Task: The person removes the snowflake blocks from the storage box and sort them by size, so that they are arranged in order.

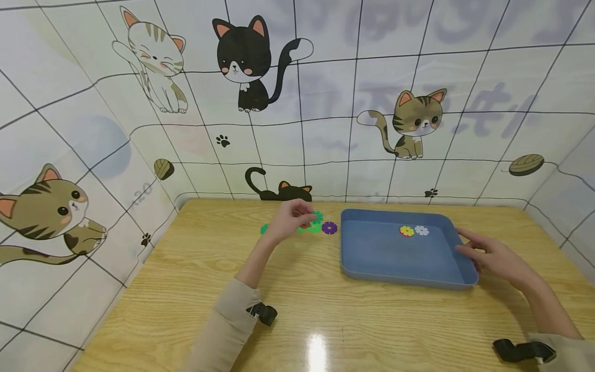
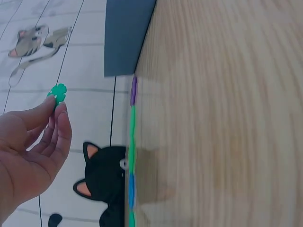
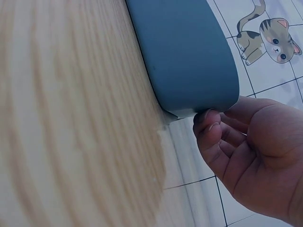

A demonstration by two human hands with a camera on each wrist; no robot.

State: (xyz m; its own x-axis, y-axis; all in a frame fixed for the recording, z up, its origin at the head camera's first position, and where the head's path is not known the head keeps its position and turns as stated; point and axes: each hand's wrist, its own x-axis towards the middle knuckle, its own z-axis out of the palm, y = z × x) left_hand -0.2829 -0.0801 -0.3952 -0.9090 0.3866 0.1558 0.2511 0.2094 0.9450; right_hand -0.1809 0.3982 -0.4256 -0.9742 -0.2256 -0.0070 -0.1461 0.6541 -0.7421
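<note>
My left hand [image 1: 287, 222] pinches a green notched plastic disc [image 2: 58, 92] between thumb and fingertips, raised above the table near its back edge. Below it lies a row of similar flat discs: a purple disc [image 1: 329, 228] nearest the tray, light green discs [image 1: 315, 228], a blue disc [image 2: 131, 191] and a green disc [image 1: 264, 229] farther left. My right hand [image 1: 499, 261] holds the right side of a blue tray [image 1: 372, 248], thumb and fingers at its rim and outer wall. Inside the tray are a yellow disc [image 1: 407, 231] with red showing at its edge, and a white disc [image 1: 421, 230].
The tray stands on a wooden table [image 1: 297, 310], right of the disc row. A white tiled wall covering [image 1: 325, 144] printed with cats rises directly behind the table and along both sides. Black straps with small devices sit on both sleeves.
</note>
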